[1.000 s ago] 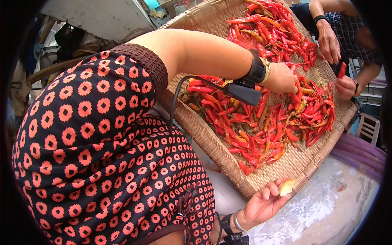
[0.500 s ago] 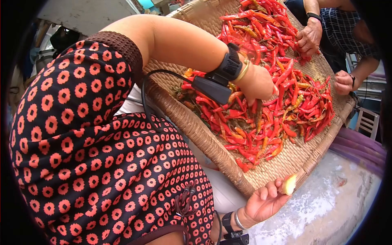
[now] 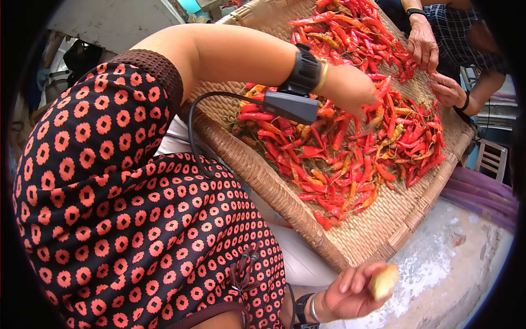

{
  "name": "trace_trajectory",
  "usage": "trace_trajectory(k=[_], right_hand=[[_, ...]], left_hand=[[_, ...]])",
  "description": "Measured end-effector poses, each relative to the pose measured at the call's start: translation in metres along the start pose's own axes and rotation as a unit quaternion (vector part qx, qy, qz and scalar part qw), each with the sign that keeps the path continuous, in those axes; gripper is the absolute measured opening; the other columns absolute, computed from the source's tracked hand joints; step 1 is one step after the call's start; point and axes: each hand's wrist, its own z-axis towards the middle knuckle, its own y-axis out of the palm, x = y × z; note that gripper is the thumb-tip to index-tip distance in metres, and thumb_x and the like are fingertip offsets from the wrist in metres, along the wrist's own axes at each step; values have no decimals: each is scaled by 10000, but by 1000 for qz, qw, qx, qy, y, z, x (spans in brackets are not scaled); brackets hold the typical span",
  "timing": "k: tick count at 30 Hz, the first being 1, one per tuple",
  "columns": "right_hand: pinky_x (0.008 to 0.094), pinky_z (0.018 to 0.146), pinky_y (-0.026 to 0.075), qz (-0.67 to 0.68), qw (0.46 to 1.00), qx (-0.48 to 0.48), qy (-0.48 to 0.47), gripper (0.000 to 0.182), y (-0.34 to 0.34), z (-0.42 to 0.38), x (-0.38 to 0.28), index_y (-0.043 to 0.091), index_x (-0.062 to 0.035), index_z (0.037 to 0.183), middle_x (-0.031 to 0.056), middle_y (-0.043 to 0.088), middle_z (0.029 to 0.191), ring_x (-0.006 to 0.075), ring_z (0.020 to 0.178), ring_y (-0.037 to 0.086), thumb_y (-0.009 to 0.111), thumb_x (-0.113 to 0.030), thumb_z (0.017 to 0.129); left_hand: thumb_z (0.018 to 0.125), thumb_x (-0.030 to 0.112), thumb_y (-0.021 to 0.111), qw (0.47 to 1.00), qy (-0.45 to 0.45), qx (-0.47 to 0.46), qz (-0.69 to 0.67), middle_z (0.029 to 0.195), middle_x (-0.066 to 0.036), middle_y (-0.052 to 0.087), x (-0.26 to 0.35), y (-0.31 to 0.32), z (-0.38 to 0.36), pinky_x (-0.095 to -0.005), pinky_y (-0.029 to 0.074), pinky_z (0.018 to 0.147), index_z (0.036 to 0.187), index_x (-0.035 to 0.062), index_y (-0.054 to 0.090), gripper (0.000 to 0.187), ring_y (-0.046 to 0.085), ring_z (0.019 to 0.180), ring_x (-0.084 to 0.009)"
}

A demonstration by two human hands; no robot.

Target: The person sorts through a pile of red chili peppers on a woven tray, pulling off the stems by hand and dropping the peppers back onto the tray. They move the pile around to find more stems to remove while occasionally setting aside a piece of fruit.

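My left hand (image 3: pixel 350 90) reaches over a large woven tray (image 3: pixel 263 186), its fingers closed on a yellowish-orange chili pepper (image 3: pixel 376 118) that is blurred by motion. Red and orange chili peppers (image 3: pixel 364 170) lie in a heap beneath it. Beyond the tray's near corner, my right hand (image 3: pixel 350 293) holds a pale piece of fruit (image 3: pixel 386 281), perhaps apple, between thumb and fingers.
Across the tray, another person's hands (image 3: pixel 423 46) meet at the far edge of the peppers. A dark device (image 3: pixel 287 105) with a cable hangs at my left wrist. Purple cloth (image 3: pixel 482 194) and a slatted stool (image 3: pixel 490 158) are at right.
My left hand has risen slightly and moved right, off the darker pepper beneath it. My right hand has dropped lower, turning the fruit. The other person's hands have come together.
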Motion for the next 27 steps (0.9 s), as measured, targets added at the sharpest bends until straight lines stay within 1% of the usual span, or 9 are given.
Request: trace_trajectory(k=[2,3,5,6,8,11,18,23,27], right_hand=[[229,350,387,-50,992,-108,-48,546,23,0,-9,370,74,1199,163,507,853,114,521,448,436,-388,914],[229,350,387,-52,991,-110,-50,546,17,-2,-14,370,74,1199,163,507,853,114,521,448,436,-388,914],[276,399,411,98,960,-244,94,274,2,-12,-26,484,-74,1117,182,517,792,215,532,487,434,-256,918],[276,399,411,96,960,-246,94,274,16,-11,-24,484,-74,1117,182,517,792,215,532,487,434,-256,918],[299,408,411,37,973,-212,-81,329,58,-9,-17,460,-55,1142,179,517,766,222,505,484,388,-291,925],[301,401,399,-61,954,-250,-155,356,52,-8,-18,429,-43,1194,178,522,743,224,485,484,419,-256,910],[294,405,391,-28,942,-314,-119,392,54,0,-18,432,-57,1236,154,516,699,199,504,481,498,-186,872],[290,421,401,-145,915,-340,-164,432,53,8,-25,445,-64,1228,137,528,701,193,505,482,569,-85,815],[295,428,416,-120,919,-352,-128,436,47,11,-27,424,-74,1239,152,536,758,199,550,500,559,-176,838]], left_hand=[[734,309,614,1000,16,14,-10,841,-114,604,-12,15,-8,-426,477,633,861,87,607,255,597,781,-307],[732,305,604,999,31,29,-19,818,-121,606,-17,21,-10,-427,474,640,835,83,622,245,595,778,-313],[733,281,599,997,34,57,-28,850,-101,603,-19,25,-12,-414,471,660,826,94,624,210,593,806,-297],[732,269,599,996,38,61,-48,851,-98,606,-22,26,-11,-410,469,665,824,97,628,197,593,806,-293],[731,258,599,994,42,70,-66,851,-95,610,-27,24,-9,-405,468,671,822,100,632,185,593,806,-290],[732,243,597,996,18,53,-68,863,-92,616,-30,20,-7,-397,466,683,831,107,644,175,591,814,-286],[748,203,606,997,31,16,-64,879,-82,586,-35,17,-12,-385,470,697,842,99,634,143,585,817,-282],[760,248,589,998,41,-2,-43,907,-91,597,-34,19,-15,-389,464,731,862,94,653,196,579,861,-286],[760,249,587,998,25,0,-65,904,-96,596,-33,17,-15,-388,463,733,866,90,648,201,580,859,-288]])
